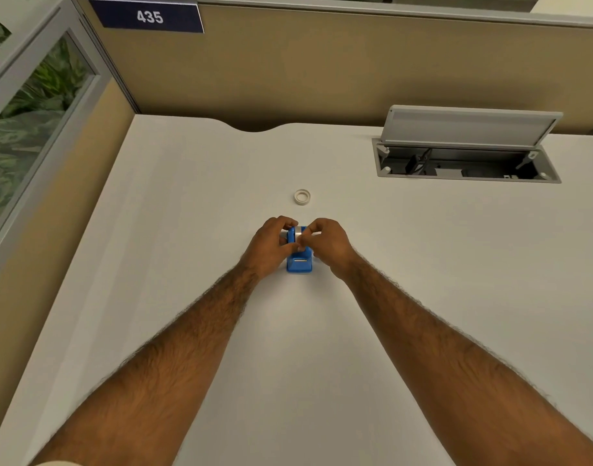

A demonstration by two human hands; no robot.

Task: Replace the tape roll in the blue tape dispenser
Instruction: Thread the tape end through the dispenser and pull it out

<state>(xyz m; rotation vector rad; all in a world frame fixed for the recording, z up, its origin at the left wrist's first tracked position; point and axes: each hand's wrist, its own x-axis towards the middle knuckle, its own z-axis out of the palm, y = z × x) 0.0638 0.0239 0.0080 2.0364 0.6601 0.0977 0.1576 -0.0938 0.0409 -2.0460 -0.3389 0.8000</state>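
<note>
The blue tape dispenser (300,262) stands on the white desk (187,230), its cutter end toward me. A tape roll (299,233) sits in its top, seen edge-on between my fingers. My left hand (269,248) grips the dispenser's left side, fingers curled over the top. My right hand (325,245) pinches the roll from the right, thumb and forefinger on it. A second, small white tape roll (302,197) lies flat on the desk just beyond the dispenser, untouched.
An open cable tray (466,163) with a raised grey lid is sunk in the desk at the back right. Tan partition walls (288,72) close off the back and left, with a sign reading 435. A glass panel stands at left.
</note>
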